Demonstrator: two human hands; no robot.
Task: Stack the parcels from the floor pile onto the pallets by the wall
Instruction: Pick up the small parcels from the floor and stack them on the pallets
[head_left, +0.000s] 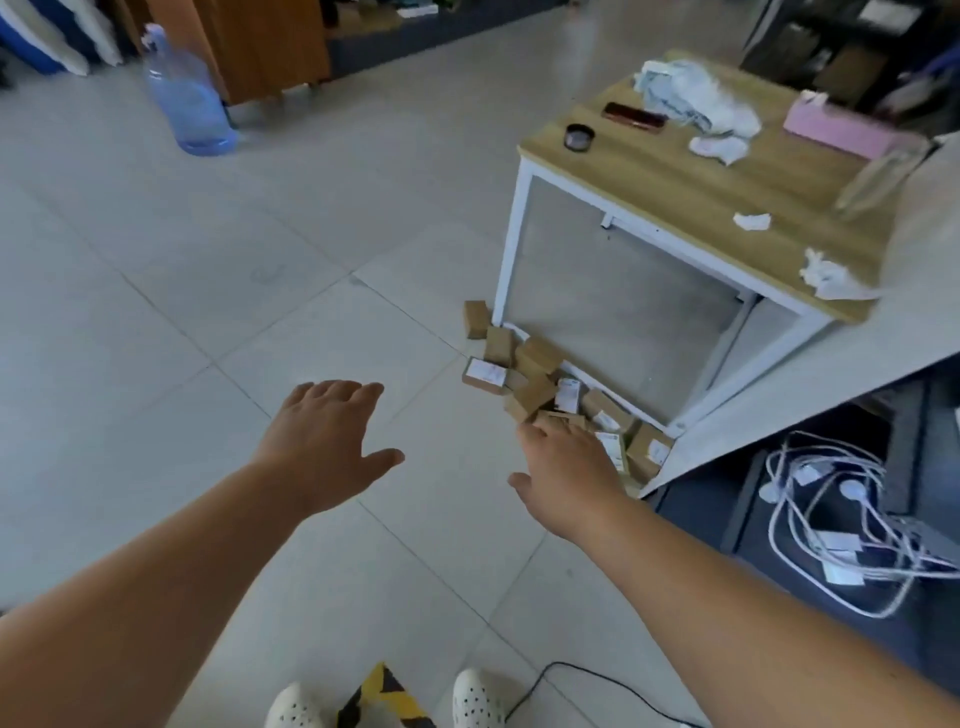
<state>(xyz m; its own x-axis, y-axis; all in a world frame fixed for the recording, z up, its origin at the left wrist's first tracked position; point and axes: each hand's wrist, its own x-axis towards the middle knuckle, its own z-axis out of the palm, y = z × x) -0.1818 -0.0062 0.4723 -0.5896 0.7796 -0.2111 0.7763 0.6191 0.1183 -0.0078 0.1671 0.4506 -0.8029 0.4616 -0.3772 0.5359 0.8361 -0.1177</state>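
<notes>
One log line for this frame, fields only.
phase: reach | left hand: open, above floor | right hand: open, near parcel pile | pallets: not in view

Pile of parcels (540, 384): small brown cardboard boxes, several bearing white labels, tumbled at mixed angles in a loose row. The pile begins at the fingertips of the right hand (566, 467), which perhaps touch its nearest boxes, and lies well right of the left hand (322, 441). One box (475, 318) stands slightly apart at the far end.

Left grip (322, 441) splayed, reaching forward; right grip (566, 467) seemingly loose, outstretched.
</notes>
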